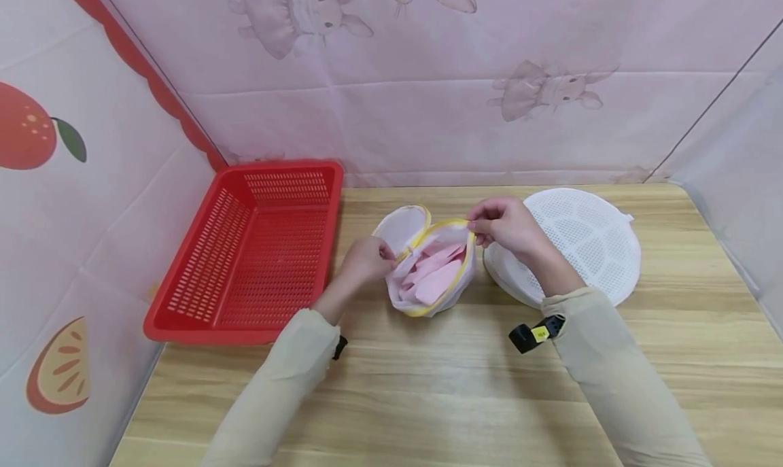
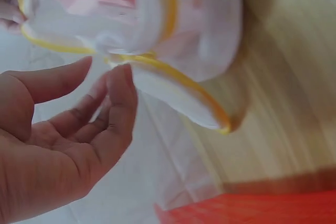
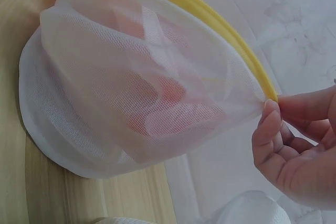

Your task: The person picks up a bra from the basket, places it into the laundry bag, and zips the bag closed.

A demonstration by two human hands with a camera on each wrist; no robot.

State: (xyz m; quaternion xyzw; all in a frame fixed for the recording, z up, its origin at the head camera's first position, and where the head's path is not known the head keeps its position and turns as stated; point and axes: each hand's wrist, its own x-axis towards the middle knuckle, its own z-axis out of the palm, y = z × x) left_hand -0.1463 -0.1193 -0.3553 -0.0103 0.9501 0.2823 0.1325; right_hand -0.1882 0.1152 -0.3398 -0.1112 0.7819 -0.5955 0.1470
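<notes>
A white mesh laundry bag (image 1: 463,281) with a yellow zipper stands on the table, its lid (image 1: 400,226) folded back to the left. Folded pink cloth (image 1: 437,277) lies inside and shows through the mesh (image 3: 173,114). My right hand (image 1: 503,228) pinches the zippered rim at the right, as the right wrist view shows. At the hinge side, my left hand (image 1: 367,257) is next to the yellow zipper (image 2: 173,74). Its thumb and bent fingers stand apart, with no cloth visible between them.
On the left stands a red plastic basket (image 1: 333,249) with slotted walls. A flat round white mesh item (image 1: 578,232) lies on the right, partly behind the right forearm. Printed cloth walls (image 1: 416,127) border the back and sides of the wooden table (image 1: 428,385).
</notes>
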